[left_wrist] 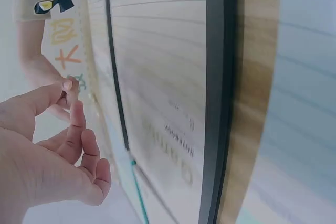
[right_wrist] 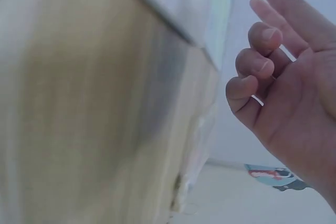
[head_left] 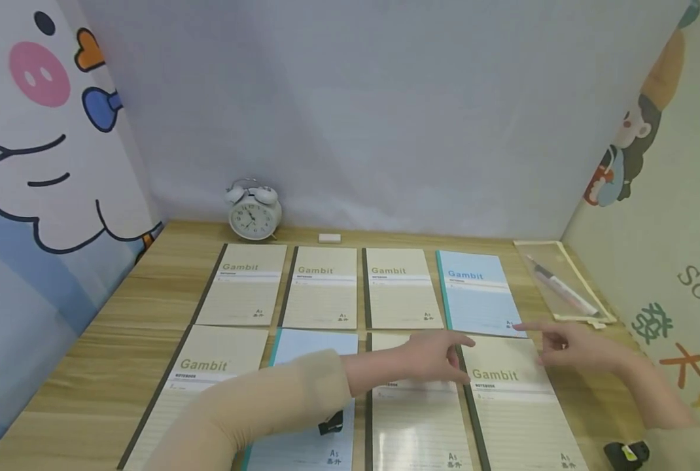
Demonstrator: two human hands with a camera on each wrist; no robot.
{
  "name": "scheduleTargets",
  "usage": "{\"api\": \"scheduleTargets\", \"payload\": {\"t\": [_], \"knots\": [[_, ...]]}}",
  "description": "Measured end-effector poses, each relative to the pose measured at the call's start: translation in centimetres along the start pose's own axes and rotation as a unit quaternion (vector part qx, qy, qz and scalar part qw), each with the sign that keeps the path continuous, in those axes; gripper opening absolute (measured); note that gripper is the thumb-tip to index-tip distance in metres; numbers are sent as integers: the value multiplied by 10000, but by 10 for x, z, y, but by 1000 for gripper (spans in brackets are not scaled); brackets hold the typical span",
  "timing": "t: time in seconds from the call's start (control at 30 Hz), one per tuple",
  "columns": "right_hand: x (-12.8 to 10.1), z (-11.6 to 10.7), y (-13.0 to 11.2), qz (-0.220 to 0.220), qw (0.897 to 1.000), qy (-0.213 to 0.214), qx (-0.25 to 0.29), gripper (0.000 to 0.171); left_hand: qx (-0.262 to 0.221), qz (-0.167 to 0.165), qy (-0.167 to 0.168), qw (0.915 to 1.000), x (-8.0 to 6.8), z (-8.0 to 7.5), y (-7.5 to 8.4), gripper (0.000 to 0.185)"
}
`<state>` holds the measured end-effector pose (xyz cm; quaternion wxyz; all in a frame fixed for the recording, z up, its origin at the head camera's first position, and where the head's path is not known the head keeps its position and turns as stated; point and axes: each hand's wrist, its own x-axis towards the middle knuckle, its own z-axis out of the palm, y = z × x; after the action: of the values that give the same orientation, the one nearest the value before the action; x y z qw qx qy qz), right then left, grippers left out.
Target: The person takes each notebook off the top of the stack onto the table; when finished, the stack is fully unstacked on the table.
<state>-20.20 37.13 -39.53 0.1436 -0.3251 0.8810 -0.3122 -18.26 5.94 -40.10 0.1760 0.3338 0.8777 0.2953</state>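
Note:
My left hand [head_left: 435, 356] hovers over the gap between two beige notebooks in the front row, with thumb and index finger reaching toward the dark spine of the front-right notebook [head_left: 521, 412]. Beneath its palm lies the other beige notebook [head_left: 417, 428]. In the left wrist view that hand [left_wrist: 52, 166] holds nothing, fingers loosely bent. Across from it, my right hand [head_left: 585, 350] is at the front-right notebook's upper right edge, index finger pointing over the lower corner of a blue notebook [head_left: 479, 294]. The right wrist view shows this hand [right_wrist: 299, 82] without anything in it, its other fingers loosely curled.
Two rows of notebooks cover the wooden table [head_left: 91, 366], including another blue one [head_left: 315, 347] partly under my left sleeve. A white alarm clock [head_left: 254, 212] and a white eraser-like block [head_left: 329, 239] stand behind. A zip pouch with a pen [head_left: 562, 284] lies at right.

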Motion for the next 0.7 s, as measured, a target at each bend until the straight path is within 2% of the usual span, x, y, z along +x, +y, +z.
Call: {"api": "scheduleTargets", "payload": {"t": [0.1,0.23,0.43,0.53,0.7], "knots": [[7,-8,-10,-173,9995,206,-177,50,72,114,57,9999,-8,-14,-3,61],[18,-15,-25,-186,9972,461,-558,49,225,156,242,9993,-24,-36,-11,57],[33,-22,-46,-240,9919,768,-980,48,443,129,535,9975,-57,-69,-32,52],[39,-24,-55,-339,9875,967,-1199,48,414,-22,778,9961,-75,-86,-46,53],[47,-25,-62,-258,9818,1318,-1341,52,255,-398,1441,9884,-102,-116,-68,56]]}}
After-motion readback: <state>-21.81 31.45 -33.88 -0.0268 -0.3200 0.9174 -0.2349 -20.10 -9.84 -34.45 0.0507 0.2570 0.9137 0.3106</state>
